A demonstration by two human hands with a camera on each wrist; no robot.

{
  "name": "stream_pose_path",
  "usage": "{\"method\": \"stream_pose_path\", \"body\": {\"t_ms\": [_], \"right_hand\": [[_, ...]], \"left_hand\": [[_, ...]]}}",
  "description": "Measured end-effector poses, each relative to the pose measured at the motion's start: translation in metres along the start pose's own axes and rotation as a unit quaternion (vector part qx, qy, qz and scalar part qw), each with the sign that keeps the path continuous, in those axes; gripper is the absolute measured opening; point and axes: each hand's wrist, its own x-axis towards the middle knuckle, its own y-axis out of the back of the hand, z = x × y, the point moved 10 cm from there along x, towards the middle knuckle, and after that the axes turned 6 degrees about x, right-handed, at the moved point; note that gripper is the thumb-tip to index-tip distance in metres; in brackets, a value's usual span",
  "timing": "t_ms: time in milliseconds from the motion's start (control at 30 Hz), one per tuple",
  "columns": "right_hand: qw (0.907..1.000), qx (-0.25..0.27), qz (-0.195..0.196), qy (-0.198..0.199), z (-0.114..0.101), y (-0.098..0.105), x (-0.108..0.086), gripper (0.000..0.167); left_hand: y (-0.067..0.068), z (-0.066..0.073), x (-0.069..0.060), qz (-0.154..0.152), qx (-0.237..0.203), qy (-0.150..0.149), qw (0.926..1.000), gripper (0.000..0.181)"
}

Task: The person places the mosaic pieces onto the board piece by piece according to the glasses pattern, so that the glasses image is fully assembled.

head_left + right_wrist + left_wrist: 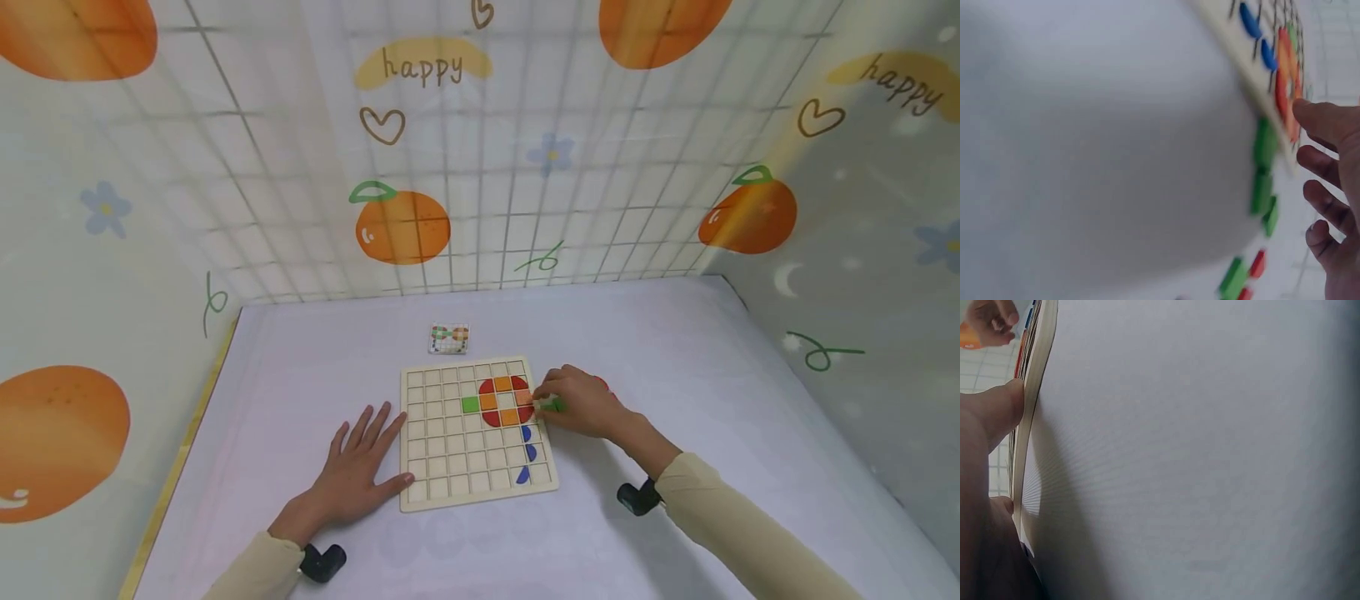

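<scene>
Fingers spread, the left hand (352, 479) touches the wooden grid board (438, 450) along its left edge; the right hand (581, 402) meets an orange square (523, 397) near the opposite edge, pinching or touching, I can't tell. White tabletop (322, 367) surrounds it; cells hold blue segments (531, 452) and a red-and-orange ring (510, 417). Right-wrist view bares green blocks (1264, 140) mostly hidden in the head view.

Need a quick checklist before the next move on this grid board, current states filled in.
1. Pale wooden grid board steadied: ok; left hand touches its left edge.
2. Rightmost light-orange piece fully seated: cannot tell; the fingertips of the right hand are at it.
3. Small printed picture card uncovered: ok, beyond the board's far edge.
4. Three blue rounded pieces on the board: ok.
5. Loose green blocks clear of the board edge: cannot tell; blurred.
</scene>
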Motion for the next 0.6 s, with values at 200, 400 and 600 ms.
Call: {"method": "stream_pose_path", "body": {"t_ms": [200, 400, 600], "right_hand": [[0.9997, -0.009, 0.023, 0.006, 0.017, 0.002, -0.017, 0.036], [0.999, -0.016, 0.036, 0.022, 0.021, 0.001, -0.021, 0.034], [0.9978, -0.031, 0.041, 0.041, 0.02, 0.0, -0.02, 0.029]], "left_hand": [[0.005, 0.003, -0.001, 0.017, 0.0, -0.008, 0.9998, 0.089], [0.005, 0.003, 0.0, 0.009, 0.001, -0.004, 1.0, 0.088], [0.005, 0.002, -0.001, -0.001, 0.0, 0.0, 1.0, 0.089]]}}
